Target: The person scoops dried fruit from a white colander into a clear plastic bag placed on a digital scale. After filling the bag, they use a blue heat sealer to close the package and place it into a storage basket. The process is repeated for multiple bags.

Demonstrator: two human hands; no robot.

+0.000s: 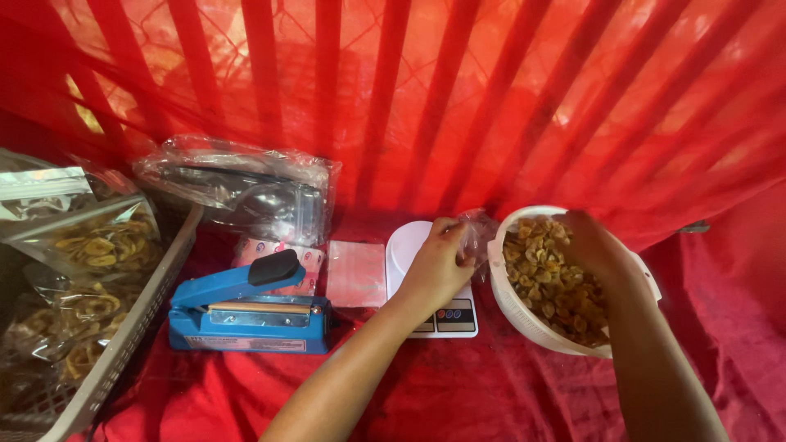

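My left hand hovers over a white kitchen scale and pinches a small clear plastic bag at its mouth. Beside it on the right stands a white bowl heaped with dried yellow-brown chips. My right hand reaches down into those chips, fingers curled among them; whether it holds any I cannot tell.
A blue heat sealer lies left of the scale, with a pink packet between them. A grey basket at far left holds filled chip bags. A bundle of clear plastic bags lies behind. Red cloth covers everything.
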